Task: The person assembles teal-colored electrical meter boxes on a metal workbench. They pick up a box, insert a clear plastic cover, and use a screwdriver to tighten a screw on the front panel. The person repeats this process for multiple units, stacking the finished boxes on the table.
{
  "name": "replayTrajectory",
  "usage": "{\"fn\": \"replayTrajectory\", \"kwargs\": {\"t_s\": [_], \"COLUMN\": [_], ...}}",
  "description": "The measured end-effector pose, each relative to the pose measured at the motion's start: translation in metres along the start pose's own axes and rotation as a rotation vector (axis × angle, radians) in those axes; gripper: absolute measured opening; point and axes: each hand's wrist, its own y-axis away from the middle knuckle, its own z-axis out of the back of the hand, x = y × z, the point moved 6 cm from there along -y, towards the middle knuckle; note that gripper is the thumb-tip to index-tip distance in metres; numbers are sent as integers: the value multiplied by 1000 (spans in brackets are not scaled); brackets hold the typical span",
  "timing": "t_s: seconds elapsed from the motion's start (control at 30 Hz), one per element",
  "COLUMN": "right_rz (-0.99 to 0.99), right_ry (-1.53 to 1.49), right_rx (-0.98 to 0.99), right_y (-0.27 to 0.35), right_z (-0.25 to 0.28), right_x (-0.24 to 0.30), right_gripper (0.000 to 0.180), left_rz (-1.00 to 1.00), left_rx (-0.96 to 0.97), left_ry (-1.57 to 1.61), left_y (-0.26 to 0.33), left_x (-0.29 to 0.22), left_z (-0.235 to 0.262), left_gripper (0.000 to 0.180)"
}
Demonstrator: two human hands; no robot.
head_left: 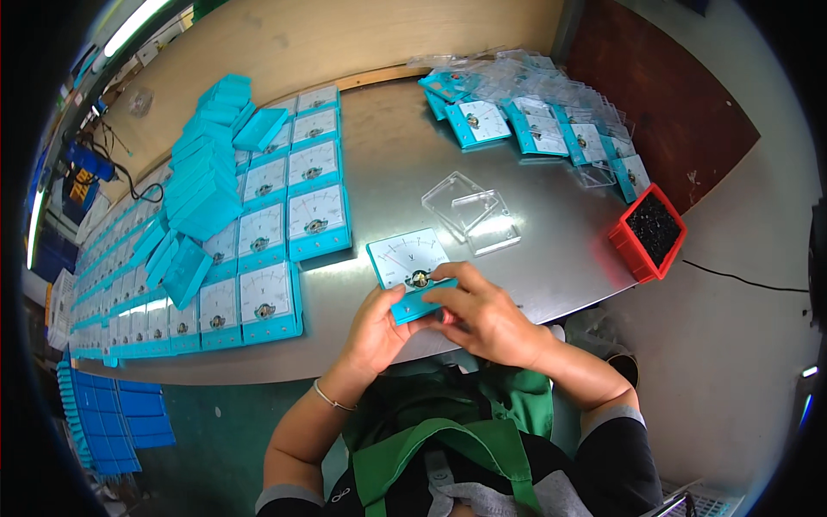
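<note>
A panel meter (pixel 405 252) with a white dial, a needle and a turquoise base is tilted up in front of me at the table's near edge. My left hand (pixel 376 332) grips its lower left corner, thumb on the front. My right hand (pixel 489 317) is curled round the lower right side, with fingertips on the front beside the brass-coloured movement (pixel 419 278). A small reddish spot shows among the right fingers; I cannot make out what it is. Just beyond the meter lie clear plastic covers (pixel 469 211), partly overlapping.
Rows of similar meters (pixel 267 297) fill the left side, with turquoise cases (pixel 207 181) heaped on top. At the back right are more meters (pixel 480 122) and a pile of clear covers (pixel 551 86). A red bin (pixel 639 254) of small black parts stands at the right edge.
</note>
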Motion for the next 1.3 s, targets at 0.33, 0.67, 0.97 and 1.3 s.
{"fn": "replayTrajectory", "kwargs": {"t_s": [0.33,0.67,0.97,1.3], "right_rz": [-188,-139,-139,-317], "right_ry": [-1112,-1069,-1143,-1353], "right_rx": [-262,-251,-152,-362], "right_y": [-33,-20,-9,-4], "right_z": [-8,-6,-4,22], "right_x": [-14,-23,-20,-48], "right_gripper": [19,18,20,13], "left_rz": [5,51,76,22], "left_rx": [-123,-115,-45,-97], "left_ry": [-139,-148,-265,-303], "left_y": [26,27,28,29], "left_x": [5,10,16,18], "left_z": [9,2,-12,3], "left_gripper": [35,35,32,27]}}
